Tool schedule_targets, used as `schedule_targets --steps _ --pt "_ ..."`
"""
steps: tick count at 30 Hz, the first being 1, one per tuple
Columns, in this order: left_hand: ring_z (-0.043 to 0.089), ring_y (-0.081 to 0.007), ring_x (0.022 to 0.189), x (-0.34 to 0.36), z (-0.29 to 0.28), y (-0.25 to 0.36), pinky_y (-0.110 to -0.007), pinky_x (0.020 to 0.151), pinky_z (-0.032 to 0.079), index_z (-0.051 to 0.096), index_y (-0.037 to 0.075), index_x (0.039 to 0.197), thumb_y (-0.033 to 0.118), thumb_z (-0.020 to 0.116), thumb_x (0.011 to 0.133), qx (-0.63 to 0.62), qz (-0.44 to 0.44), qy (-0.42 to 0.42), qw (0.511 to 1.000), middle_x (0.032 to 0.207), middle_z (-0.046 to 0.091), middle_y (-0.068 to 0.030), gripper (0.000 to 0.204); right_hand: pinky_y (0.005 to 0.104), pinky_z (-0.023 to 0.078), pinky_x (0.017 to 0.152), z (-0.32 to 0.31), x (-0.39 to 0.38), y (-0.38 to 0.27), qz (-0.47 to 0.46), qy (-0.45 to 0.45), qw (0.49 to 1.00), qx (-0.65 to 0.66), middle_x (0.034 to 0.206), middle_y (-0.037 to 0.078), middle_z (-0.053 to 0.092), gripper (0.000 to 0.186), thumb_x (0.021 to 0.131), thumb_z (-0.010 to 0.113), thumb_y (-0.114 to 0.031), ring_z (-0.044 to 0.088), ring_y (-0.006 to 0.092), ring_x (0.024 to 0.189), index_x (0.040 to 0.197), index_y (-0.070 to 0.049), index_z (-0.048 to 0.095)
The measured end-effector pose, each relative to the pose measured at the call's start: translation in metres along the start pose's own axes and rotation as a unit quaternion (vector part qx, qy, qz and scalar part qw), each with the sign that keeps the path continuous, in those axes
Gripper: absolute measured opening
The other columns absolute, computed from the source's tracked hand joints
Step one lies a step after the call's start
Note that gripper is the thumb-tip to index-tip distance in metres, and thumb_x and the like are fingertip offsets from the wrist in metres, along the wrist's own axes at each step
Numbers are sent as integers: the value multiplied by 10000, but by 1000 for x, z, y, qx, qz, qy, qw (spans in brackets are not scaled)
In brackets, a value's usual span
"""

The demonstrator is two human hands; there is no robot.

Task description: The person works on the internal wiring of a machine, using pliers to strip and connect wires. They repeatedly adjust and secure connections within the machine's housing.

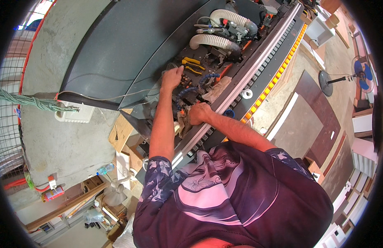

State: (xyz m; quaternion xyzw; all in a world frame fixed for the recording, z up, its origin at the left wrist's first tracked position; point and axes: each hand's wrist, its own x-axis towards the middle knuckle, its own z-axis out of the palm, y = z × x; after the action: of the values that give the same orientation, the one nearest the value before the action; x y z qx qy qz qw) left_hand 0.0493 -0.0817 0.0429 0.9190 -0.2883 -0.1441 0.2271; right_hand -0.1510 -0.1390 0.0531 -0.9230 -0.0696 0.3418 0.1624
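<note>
I lean over the open bed of a long dark machine [160, 47] with both arms reaching in. My left hand [172, 78] is closed at the machine's inner side, beside yellow-and-black pliers [193, 66]; whatever its fingers grip is hidden. Nearer to me, my right hand [199, 113] is curled into a fist against a crumpled brown rag [184, 123] and seems to grip it. Blue coiled hoses [191, 89] run between my hands. A pale cloth [218, 89] lies just beyond the right hand.
Two ribbed white hoses [214, 40] arch over the machine's far part. A pale rail [257, 68] and a yellow strip [278, 70] line its right side, with a white tape roll [247, 94] on it. A blue-bladed fan [362, 76] stands right; green rope [34, 99] hangs left.
</note>
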Motion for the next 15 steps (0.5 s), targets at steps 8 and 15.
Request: schedule_targets --steps 8,15 --pt "661 -483 1068 -1 0 28 -538 954 500 754 21 1073 532 455 1045 127 5 -42 991 1088 725 -252 592 468 566 904 7 8 5 7 -10 1000 6 1226 149 748 432 823 581 -261 721 306 1137 1157 -88 793" --pt "666 -449 1077 -2 8 7 -511 911 503 730 15 1120 508 478 1045 46 1 -15 999 1110 725 -241 559 448 572 891 5 4 5 3 9 1000 27 1207 161 751 425 812 591 -240 725 305 1132 1134 -49 792"
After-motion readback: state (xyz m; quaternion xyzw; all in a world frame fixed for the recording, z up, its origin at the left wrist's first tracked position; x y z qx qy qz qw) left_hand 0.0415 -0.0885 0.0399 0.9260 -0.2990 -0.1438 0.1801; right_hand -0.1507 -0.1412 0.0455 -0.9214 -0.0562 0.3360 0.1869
